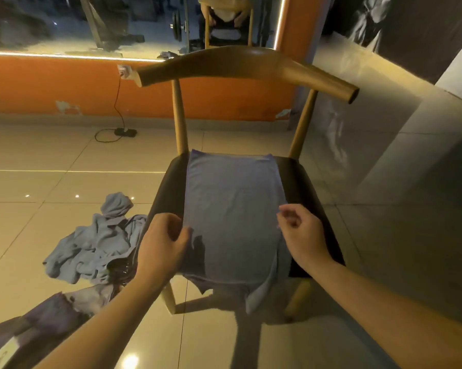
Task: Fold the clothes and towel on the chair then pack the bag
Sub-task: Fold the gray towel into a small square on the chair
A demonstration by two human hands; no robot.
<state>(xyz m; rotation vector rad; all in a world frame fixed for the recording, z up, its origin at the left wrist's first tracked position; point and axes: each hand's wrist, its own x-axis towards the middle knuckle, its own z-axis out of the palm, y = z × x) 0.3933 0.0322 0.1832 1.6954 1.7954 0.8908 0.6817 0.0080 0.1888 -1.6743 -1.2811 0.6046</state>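
Cloth (232, 209) lay flat on seat (299, 182), long axis running front to back, away from the person. Left hand (163, 243) pinched its left edge. Right hand (301, 233) sat curled at the right edge, hold unclear; both equally near.

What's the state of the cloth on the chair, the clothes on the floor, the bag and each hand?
Cloth: laid flat on chair seat, front edge overhanging.
Hoodie: crumpled on floor, unfolded.
Bag: on floor, openness unclear.
Left hand: grips cloth's left edge.
Right hand: curled at cloth's right edge, grip unclear.
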